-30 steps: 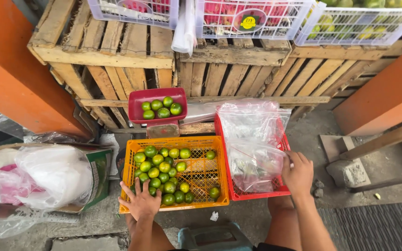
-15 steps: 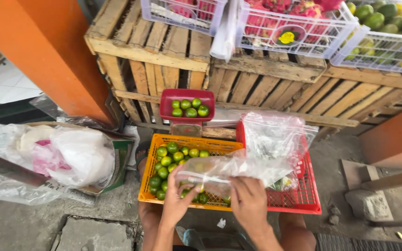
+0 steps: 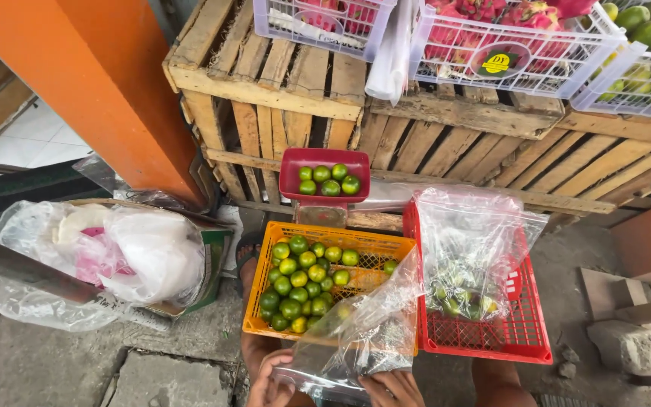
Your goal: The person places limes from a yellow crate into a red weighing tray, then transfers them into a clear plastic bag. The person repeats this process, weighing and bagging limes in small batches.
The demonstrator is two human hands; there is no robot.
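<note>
Both hands sit at the bottom edge of view, just below the orange basket: the left hand and right hand are each pinched on the near rim of a clear plastic bag, fingers together on the film, holding its mouth toward the person. The bag lies slack over the near right corner of the basket, its far end resting on the basket's rim; whether it holds any fruit is hard to tell through the film.

To handle it well, I would judge that the mouth needs to be spread wide and kept taut between the two hands, since thin film like this collapses and clings. A grip near the seam edges, not the middle, should keep the opening usable.

Inside the basket, limes fill the left half, leaving mesh bare on the right. Touching the basket's right side stands a red basket with a second, upright bag holding a few limes at its bottom. Just beyond the orange basket, a red tray carries a handful of limes.

Everything rests on rough concrete floor. Wooden crates rise behind the basket, topped by white baskets of fruit. Left of the basket stand an orange pillar and a box stuffed with plastic.
</note>
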